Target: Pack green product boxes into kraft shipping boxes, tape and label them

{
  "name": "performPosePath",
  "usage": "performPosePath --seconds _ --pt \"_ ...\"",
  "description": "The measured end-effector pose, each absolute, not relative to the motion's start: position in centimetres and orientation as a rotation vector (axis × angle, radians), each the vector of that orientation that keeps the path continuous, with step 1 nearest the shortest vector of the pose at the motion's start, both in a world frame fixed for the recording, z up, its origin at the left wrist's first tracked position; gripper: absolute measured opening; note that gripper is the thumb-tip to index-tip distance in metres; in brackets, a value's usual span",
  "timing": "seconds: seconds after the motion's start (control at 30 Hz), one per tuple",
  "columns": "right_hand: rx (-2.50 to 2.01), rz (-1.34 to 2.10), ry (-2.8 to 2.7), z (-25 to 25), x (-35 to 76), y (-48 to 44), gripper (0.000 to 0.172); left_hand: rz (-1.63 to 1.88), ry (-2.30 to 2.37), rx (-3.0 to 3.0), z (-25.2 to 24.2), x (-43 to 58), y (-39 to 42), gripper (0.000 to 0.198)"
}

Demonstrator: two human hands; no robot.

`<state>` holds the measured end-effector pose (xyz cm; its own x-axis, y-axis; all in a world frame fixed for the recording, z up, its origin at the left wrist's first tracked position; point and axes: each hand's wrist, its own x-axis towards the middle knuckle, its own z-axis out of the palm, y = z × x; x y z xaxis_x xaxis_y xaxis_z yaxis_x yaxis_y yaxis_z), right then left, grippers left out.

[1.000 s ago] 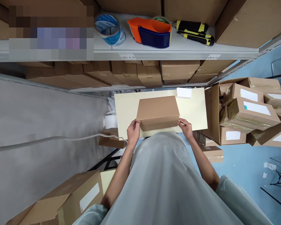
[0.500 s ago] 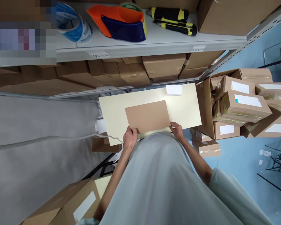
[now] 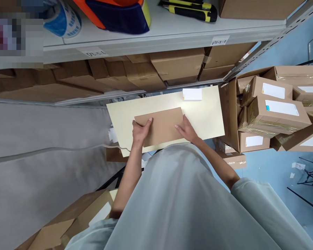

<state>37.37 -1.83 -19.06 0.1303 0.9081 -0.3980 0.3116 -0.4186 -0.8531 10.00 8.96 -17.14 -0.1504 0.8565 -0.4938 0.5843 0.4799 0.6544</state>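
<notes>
A flat, rectangular brown cardboard piece [image 3: 163, 126] lies over the cream board [image 3: 206, 121] in front of my body. Whether it is a thin box or a folded sheet, I cannot tell. My left hand [image 3: 141, 132] grips its left end, thumb on top and fingers at the edge, mostly hidden. At the right end my right hand [image 3: 187, 129] holds it, the thumb over the top face and the fingers along the side. A stack of white labels [image 3: 192, 94] rests at the board's far edge.
On the shelf [image 3: 156, 40] above sit a blue tape roll [image 3: 65, 21], an orange and navy tape dispenser [image 3: 120, 15] and utility knives [image 3: 193, 12]. To the right, a large carton [image 3: 229, 114] holds several taped boxes [image 3: 276, 116]. A pale cable [image 3: 54, 149] runs in from the left.
My hands have moved from the near corners of the cardboard piece up to its left and right ends, with thumbs now on top. The camera view has shifted slightly.
</notes>
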Motion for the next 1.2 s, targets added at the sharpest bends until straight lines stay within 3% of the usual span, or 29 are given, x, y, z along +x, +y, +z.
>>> performPosePath --seconds 0.1,0.3,0.43,0.57,0.7,0.87,1.03,1.2 --pt "-1.877 1.226 -1.235 -19.1 34.9 -1.6 0.124 0.389 1.879 1.082 -17.9 8.7 8.3 0.095" --pt "-1.987 1.216 -1.348 -18.5 34.0 -1.5 0.119 0.407 1.824 1.046 -17.1 8.9 8.9 0.082" --pt "-1.936 1.223 -1.537 -18.2 36.4 -1.2 0.102 0.311 1.891 1.171 -16.3 9.4 9.3 0.103" --pt "-2.029 1.002 -1.646 -18.9 42.1 1.0 0.078 0.253 1.941 1.571 -15.2 12.3 9.4 0.126" --pt "-2.185 0.776 -1.67 -19.9 49.0 4.5 0.058 0.234 1.665 1.928 -14.4 18.8 10.6 0.113" --pt "-2.15 0.742 -1.858 -20.5 50.8 10.1 0.042 0.129 1.403 2.073 -15.9 27.6 14.3 0.088" --pt "-2.04 0.908 -1.939 -22.2 46.1 15.1 0.03 -0.13 1.575 1.975 -17.9 31.7 16.0 0.079" --pt "-2.143 0.997 -1.753 -24.8 44.7 16.6 0.029 -0.12 1.632 1.987 -17.6 32.3 15.4 0.073"
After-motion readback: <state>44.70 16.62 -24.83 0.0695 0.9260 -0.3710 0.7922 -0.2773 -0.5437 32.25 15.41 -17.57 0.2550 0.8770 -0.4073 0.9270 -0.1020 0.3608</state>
